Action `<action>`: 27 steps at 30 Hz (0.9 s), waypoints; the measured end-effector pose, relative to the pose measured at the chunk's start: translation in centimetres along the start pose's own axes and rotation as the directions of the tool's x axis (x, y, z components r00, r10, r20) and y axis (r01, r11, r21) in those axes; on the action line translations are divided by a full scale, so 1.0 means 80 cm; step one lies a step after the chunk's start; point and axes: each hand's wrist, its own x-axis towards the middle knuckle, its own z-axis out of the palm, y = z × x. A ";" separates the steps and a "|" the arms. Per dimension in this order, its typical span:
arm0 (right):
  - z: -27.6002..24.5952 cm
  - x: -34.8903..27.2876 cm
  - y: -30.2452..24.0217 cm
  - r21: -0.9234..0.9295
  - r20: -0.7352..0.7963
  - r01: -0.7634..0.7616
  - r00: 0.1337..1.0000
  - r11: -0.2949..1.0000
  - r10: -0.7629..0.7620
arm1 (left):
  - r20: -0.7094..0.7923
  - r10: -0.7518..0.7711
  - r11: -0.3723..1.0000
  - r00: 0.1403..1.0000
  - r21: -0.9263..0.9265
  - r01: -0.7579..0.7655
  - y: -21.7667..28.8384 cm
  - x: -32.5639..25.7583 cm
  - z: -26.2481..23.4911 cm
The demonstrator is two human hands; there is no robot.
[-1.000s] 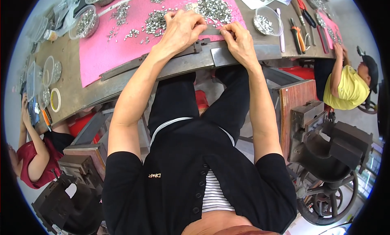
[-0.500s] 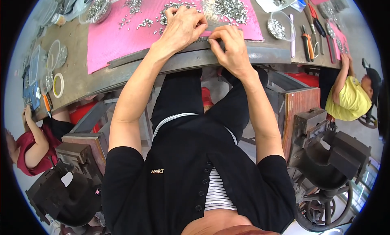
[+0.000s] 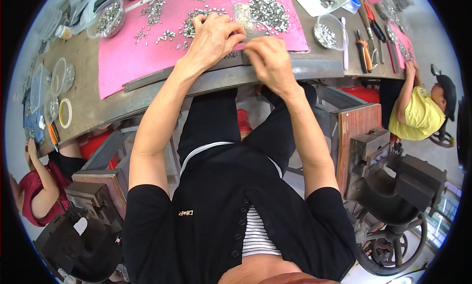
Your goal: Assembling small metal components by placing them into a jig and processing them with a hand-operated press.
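At the table's near edge, my left hand [image 3: 215,42] rests over the pink ribbed mat [image 3: 123,63] with bent fingers, thumb and forefinger close together. Beside it on the right, my right hand [image 3: 271,63] is closed in a pinch, fingertips turned toward the left hand. Whatever sits between the fingertips of either hand is hidden or too small to name. Below them a long dark strip [image 3: 152,77] lies along the mat's front, with small dark pieces [image 3: 232,54] on it between the hands. Past my fingers, a heap of small silvery metal pieces [image 3: 269,13] covers part of the mat.
Clear bowls of metal pieces stand left [image 3: 109,18] and right [image 3: 328,33]. Orange-handled pliers [image 3: 364,53] and a toothbrush [image 3: 345,45] lie at the right; a tape roll [image 3: 65,113] lies left. Co-workers sit at the left [image 3: 42,185] and right [image 3: 418,107].
The whole view has shifted slightly. My right hand's fingers have drawn closer together and its back has turned more upward; the left hand stays in nearly the same place on the mat.
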 end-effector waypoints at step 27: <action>-0.038 -0.006 0.068 -0.248 0.063 -0.222 0.968 0.943 0.244 | -0.030 0.068 0.997 0.997 0.026 -0.067 0.005 -0.014 -0.003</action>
